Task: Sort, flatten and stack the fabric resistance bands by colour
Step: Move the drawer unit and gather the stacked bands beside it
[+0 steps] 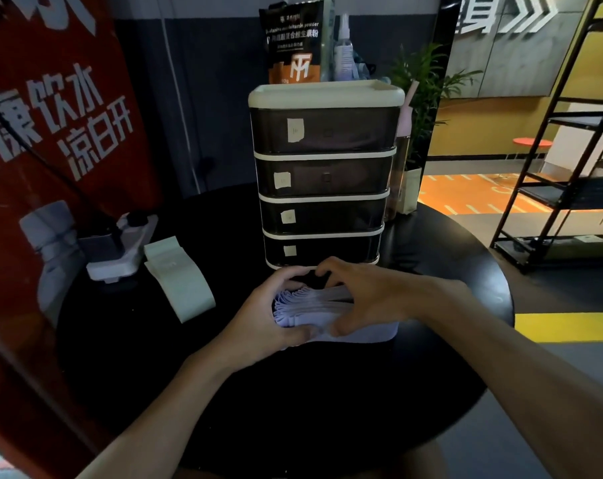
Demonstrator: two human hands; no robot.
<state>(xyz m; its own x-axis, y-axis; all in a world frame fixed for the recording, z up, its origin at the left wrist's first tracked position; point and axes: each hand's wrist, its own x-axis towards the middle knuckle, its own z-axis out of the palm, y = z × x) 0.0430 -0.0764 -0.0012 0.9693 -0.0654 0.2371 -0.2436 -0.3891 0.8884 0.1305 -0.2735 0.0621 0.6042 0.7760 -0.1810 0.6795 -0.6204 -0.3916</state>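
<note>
Stack of lilac bands [314, 305], on the table [293, 392] at 6 o'clock of the drawer unit [322, 174], clasped at both ends by the left hand [265, 316] and right hand [369, 299]. The layers are judged light, soft and apt to slide; the edges are best gripped.

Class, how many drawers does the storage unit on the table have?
4, stacked one above another in the drawer unit: top drawer, second drawer, third drawer, bottom drawer. None seems hidden.
</note>
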